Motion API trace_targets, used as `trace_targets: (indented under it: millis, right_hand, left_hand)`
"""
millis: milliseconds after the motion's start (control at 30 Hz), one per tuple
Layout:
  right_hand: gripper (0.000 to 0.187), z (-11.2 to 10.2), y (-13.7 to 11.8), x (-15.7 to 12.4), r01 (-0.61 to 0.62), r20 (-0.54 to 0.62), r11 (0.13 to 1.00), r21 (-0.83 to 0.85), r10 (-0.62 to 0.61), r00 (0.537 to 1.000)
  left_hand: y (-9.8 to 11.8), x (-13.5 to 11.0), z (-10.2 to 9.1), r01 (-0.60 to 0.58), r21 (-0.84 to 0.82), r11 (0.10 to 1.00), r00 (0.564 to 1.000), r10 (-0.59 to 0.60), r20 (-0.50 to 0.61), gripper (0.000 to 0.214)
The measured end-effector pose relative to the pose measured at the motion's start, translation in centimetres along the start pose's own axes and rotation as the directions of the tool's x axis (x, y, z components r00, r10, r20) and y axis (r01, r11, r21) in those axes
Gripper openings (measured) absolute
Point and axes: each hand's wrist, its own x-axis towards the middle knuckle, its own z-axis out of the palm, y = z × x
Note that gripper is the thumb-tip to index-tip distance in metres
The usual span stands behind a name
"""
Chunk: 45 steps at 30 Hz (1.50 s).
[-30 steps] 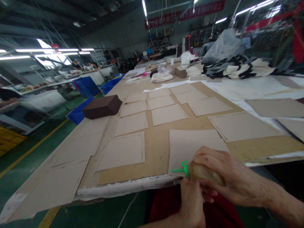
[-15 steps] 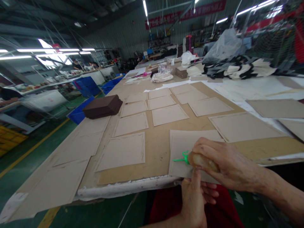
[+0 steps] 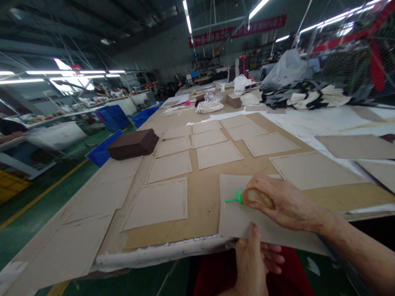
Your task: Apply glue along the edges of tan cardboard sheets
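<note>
My right hand (image 3: 282,203) is closed around a translucent squeeze bottle (image 3: 257,198) whose green nozzle (image 3: 233,199) rests at the left edge of a grey card sheet (image 3: 247,222). That sheet overhangs the table's front edge. My left hand (image 3: 253,257) pinches its near edge from below, thumb on top. Several more grey card sheets (image 3: 157,203) lie in rows on a brown board (image 3: 203,193) covering the table.
A stack of dark brown sheets (image 3: 132,143) sits at the table's left side. White bags (image 3: 210,106) and piled black-and-white material (image 3: 305,93) lie further back. Blue bins (image 3: 101,149) stand on the green floor to the left. Red cloth (image 3: 216,271) shows below the table edge.
My right hand has moved the bottle up and forward along the sheet's left edge. My left hand has come up and taken the sheet's near edge.
</note>
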Motion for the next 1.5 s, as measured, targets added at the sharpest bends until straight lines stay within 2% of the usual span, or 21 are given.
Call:
trace_targets:
  millis: [200,600,767,967,1100,1333,1500]
  right_hand:
    - [0.018,0.5,1.9,1.2,-0.065,-0.102,0.995,-0.077,0.057,0.993]
    - [0.023,0.2,2.9,3.2,-0.152,-0.109,0.984,-0.095,0.141,0.984]
    - [0.018,-1.6,2.6,2.8,-0.154,-0.064,0.983,-0.099,0.148,0.987]
    - [0.023,-3.9,3.6,1.1,-0.215,-0.01,0.964,-0.156,0.216,0.976]
    - [0.023,-4.0,3.5,1.0,-0.216,-0.028,0.963,-0.161,0.214,0.976]
    - [0.02,-3.1,2.3,2.6,-0.164,-0.018,0.976,-0.146,0.163,0.986]
    - [0.022,-4.6,3.2,1.0,-0.21,-0.007,0.963,-0.171,0.212,0.977]
  left_hand:
    - [-0.1,0.4,-0.2,0.014,0.011,1.0,0.999,-0.014,0.029,0.054]
    - [-0.3,0.7,-0.3,0.015,-0.008,1.0,1.0,-0.015,0.026,0.054]
    - [-0.1,0.6,-0.2,0.01,-0.003,1.0,1.0,-0.01,0.015,0.053]
    - [0.0,0.6,-0.1,0.019,0.024,1.0,1.0,-0.019,0.005,0.056]
    - [0.0,0.6,-0.2,0.007,0.037,0.999,1.0,-0.007,-0.002,0.057]
    - [-0.3,1.3,-0.6,0.022,0.111,0.994,1.0,-0.02,-0.012,0.066]
    - [0.1,0.6,-0.2,0.002,0.079,0.997,1.0,0.0,-0.025,0.058]
